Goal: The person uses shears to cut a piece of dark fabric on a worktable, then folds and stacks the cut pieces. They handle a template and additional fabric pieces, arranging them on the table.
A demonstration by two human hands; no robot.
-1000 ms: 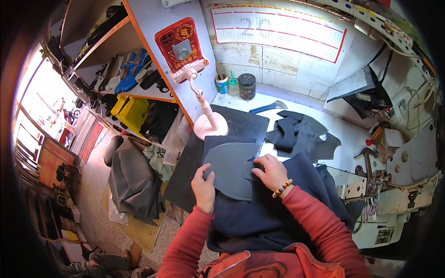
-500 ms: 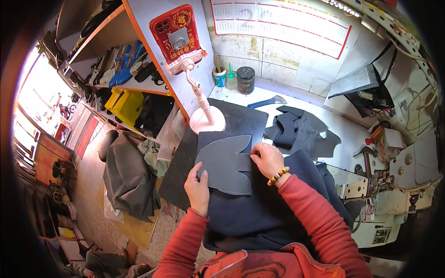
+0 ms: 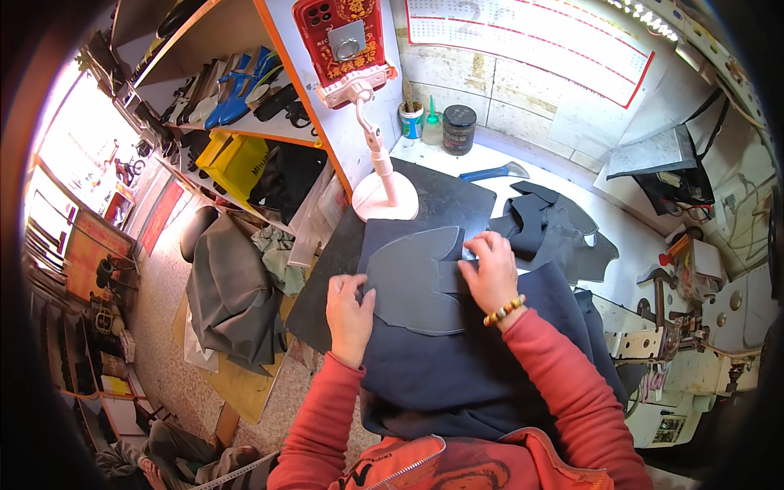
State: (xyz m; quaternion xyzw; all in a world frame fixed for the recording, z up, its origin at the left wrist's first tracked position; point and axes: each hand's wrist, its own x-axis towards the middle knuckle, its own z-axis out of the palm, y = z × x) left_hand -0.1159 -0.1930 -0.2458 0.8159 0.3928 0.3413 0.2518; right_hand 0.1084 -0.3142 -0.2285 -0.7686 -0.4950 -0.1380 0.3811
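A flat grey cut piece (image 3: 412, 282) with curved, pointed lobes and a slotted tab on its right side lies on dark navy cloth (image 3: 425, 380). The cloth spreads from the table toward my lap. At the piece's left edge is my left hand (image 3: 349, 317), fingers bent and thumb apart from them. Over the tab end on the right, my right hand (image 3: 492, 273) has its thumb and fingers spread, with a beaded bracelet at the wrist. Neither hand grips the piece; whether the right fingertips touch it is hard to tell.
Behind the cloth, a phone in a red case (image 3: 341, 41) sits on a white stand (image 3: 388, 196) on a black mat (image 3: 449, 192). Dark cut scraps (image 3: 563, 229), a blue-handled tool (image 3: 494, 171) and a dark jar (image 3: 459, 129) lie beyond. A sewing machine (image 3: 645, 343) stands right; shoe shelves (image 3: 245, 122) left.
My right fingers have spread from their pinch at the tab. My left hand has eased off the piece's left edge, fingers more bent. The whole view has shifted slightly.
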